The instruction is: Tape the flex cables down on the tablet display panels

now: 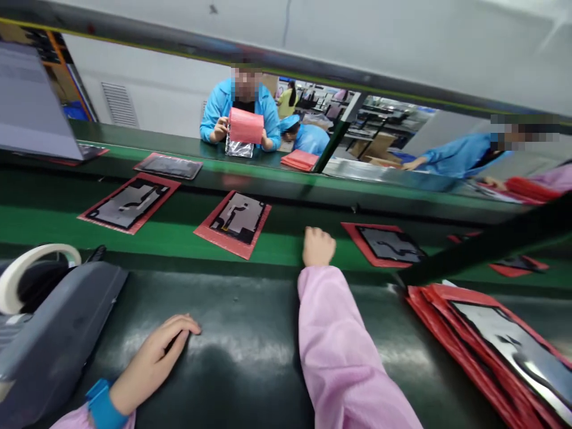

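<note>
My right hand [319, 246], in a pink sleeve, reaches over the green conveyor belt. Its fingers are curled into a fist; nothing sticks out of it. To its left on the belt lies a flat grey-and-black panel [241, 215] on a red bubble bag [243, 249]. On its other side is a similar panel [388, 243] on a red bag [351, 231]. My left hand [156, 351], with a blue wristband [105, 405], lies on the dark tabletop [241, 381]. Its fingers are stretched out and its thumb is apart; nothing is held.
At right is a stack of red bags [451, 333] topped by a panel [513, 339]. A grey tape dispenser [67, 333] stands at left. A dark post [482, 238] crosses the right side. Across the belt, a person [217, 110] in blue holds a red bag [245, 125].
</note>
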Demonstrator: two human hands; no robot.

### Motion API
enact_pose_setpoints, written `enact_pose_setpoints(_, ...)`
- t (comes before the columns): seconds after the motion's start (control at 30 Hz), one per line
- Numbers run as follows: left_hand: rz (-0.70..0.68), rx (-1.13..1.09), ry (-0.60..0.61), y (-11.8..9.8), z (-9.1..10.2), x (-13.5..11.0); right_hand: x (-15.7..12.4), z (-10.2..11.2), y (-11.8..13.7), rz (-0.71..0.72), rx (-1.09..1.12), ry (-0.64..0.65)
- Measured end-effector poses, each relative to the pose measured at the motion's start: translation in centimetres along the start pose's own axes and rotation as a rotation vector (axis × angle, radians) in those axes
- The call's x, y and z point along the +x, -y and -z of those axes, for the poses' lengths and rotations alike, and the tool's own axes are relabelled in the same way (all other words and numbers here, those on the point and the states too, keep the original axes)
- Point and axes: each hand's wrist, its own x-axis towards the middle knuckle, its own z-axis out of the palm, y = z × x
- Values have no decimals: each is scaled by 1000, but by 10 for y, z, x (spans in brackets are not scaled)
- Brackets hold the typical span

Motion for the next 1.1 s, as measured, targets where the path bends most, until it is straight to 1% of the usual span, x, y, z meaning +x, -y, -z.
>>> enact_pose_setpoints(0.07,56,-60,-29,-4,0,5,8,7,-55,-231,-65,-50)
enact_pose_setpoints(0.13,109,-119,-54,-8,-2,10,13,10,-101,-405,-107,-62)
enact_pose_setpoints(0.2,162,-169,-82,-10,-3,13,17,10,-136,-494,-128,-38)
enact_pose_setpoints(0.27,216,-222,-139,-11,-4,15,21,7,-159,-517,-139,5)
enact_pose_setpoints(0.37,282,-344,-238,-11,-9,16,27,1,-177,-497,-153,85)
enact_pose_setpoints(0.43,314,-450,-258,-13,-15,18,30,-3,-182,-463,-163,132)
enact_pose_setpoints(0.53,329,-596,-211,-19,-28,23,30,-3,-187,-382,-175,155)
enact_pose_setpoints(0.63,309,-694,-117,-28,-41,27,27,2,-187,-264,-176,129)
enact_pose_setpoints(0.7,285,-725,-47,-32,-49,30,24,8,-182,-154,-164,105)
enact_pose_setpoints(0.77,255,-736,15,-34,-57,34,23,13,-172,-17,-133,77)
enact_pose_setpoints(0.83,223,-737,57,-33,-66,39,24,18,-152,131,-87,43)
enact_pose_setpoints(0.87,202,-729,73,-32,-71,43,24,20,-138,209,-59,32)
enact_pose_setpoints(0.9,173,-717,87,-30,-78,48,21,21,-120,286,-30,27)
enact_pose_setpoints(0.97,81,-683,104,-26,-93,59,7,26,-73,444,30,35)
enact_pose_setpoints(1.03,-42,-620,93,-22,-109,70,-26,33,-17,619,101,34)
enact_pose_setpoints(1.1,-134,-463,37,-18,-123,77,-75,44,39,895,248,-50)
